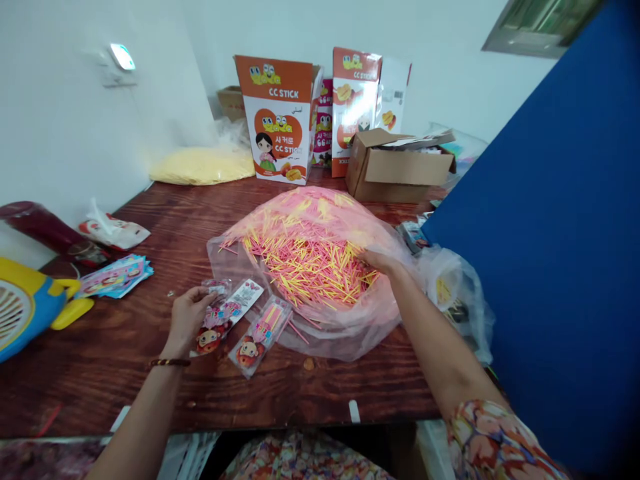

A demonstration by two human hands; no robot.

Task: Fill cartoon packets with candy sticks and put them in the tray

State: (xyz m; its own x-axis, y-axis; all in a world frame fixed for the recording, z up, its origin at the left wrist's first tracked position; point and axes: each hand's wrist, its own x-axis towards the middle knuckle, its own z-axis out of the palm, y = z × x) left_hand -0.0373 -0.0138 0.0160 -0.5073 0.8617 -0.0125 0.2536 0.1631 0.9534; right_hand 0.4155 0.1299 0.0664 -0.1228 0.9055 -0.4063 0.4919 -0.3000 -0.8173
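Note:
My left hand (193, 310) pinches the top of a clear plastic packet (209, 339) printed with a cartoon character, just above the table. Touching or overlapping it is a white printed card (245, 298). A second packet (261, 335), with pink and yellow sticks showing inside, lies to the right. My right hand (379, 261) reaches into the right side of a large heap of thin pink and yellow sticks (313, 267). Its fingertips are hidden among them, so their grip does not show. The heap sits in an opened, see-through plastic bag (350, 340).
Orange-and-white boxes (277, 120) and an open brown carton (405, 170) line the back. A bag of yellow material (200, 165) lies behind left. At left are stacked printed sleeves (115, 277), tissues (117, 230) and a blue-yellow fan (30, 307). A blue panel (545, 233) borders the right.

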